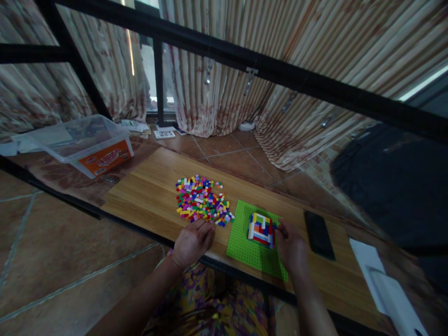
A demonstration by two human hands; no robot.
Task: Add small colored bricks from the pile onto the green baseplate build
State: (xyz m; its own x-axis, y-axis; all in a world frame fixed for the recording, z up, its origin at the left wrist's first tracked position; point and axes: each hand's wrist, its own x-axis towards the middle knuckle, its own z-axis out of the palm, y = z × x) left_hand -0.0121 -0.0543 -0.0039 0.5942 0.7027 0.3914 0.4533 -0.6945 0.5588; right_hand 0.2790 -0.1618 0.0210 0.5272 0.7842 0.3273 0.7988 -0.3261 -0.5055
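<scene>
My left hand (194, 240) rests at the near edge of a pile of small toy bricks (201, 198) in many colours. Its fingers are curled together, and whatever they may hold is hidden. On a green studded baseplate (241, 247) stands a low, roughly square brick structure (261, 229) in white, red, blue and yellow. At the structure's right side is my right hand (290, 245), its thumb and fingers pinched close to it. A small dark blue toy brick (275, 227) shows at those fingertips, beside the structure.
The wooden tabletop (147, 186) has a dark frame edge. A black phone (319, 234) lies right of the baseplate. Beyond the left end is a clear plastic box (87, 140) with an orange label. A black metal bar (245, 65) crosses before curtains (217, 102); white objects (395, 298) lie at right.
</scene>
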